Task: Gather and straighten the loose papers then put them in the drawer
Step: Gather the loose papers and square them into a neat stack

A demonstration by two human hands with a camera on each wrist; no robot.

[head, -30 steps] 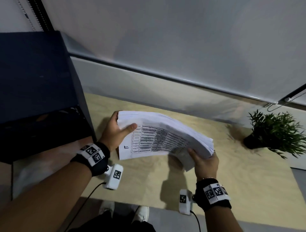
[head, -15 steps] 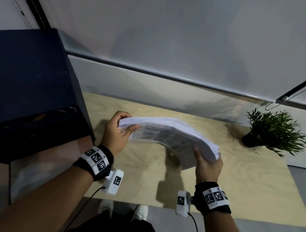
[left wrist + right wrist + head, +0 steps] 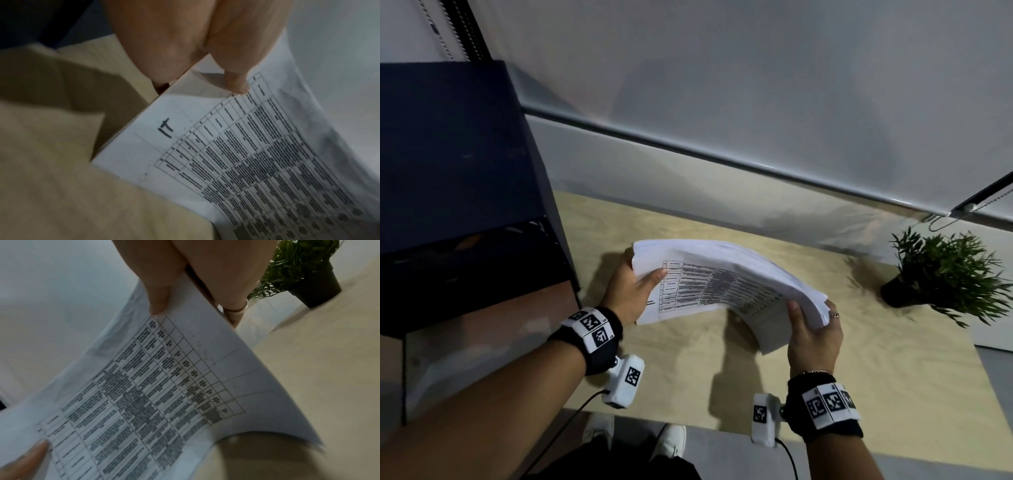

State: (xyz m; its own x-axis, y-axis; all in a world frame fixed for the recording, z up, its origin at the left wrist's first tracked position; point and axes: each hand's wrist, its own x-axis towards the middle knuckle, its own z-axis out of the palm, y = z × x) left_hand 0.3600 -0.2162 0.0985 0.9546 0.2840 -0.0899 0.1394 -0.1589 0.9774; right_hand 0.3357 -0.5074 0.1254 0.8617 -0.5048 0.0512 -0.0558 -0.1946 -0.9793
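Observation:
A thick stack of white papers (image 3: 726, 277) with a printed table on its near face is held in the air above the wooden desk (image 3: 688, 370), bowed along its length. My left hand (image 3: 630, 291) grips its left end, thumb on the printed face, fingers behind. My right hand (image 3: 813, 332) grips its right end the same way. In the left wrist view the papers (image 3: 236, 154) show a handwritten mark near my thumb. In the right wrist view the papers (image 3: 164, 386) curve down from my thumb. The drawer is not clearly visible.
A dark blue cabinet (image 3: 448, 154) stands at the left, its lower front in shadow. A small potted plant (image 3: 941, 274) sits at the desk's right rear, also in the right wrist view as the plant (image 3: 298, 267). A pale wall runs behind the desk.
The stack was tipped edge-on half a second ago; now its printed face is turned back toward me. Both hands have kept their grip on its ends.

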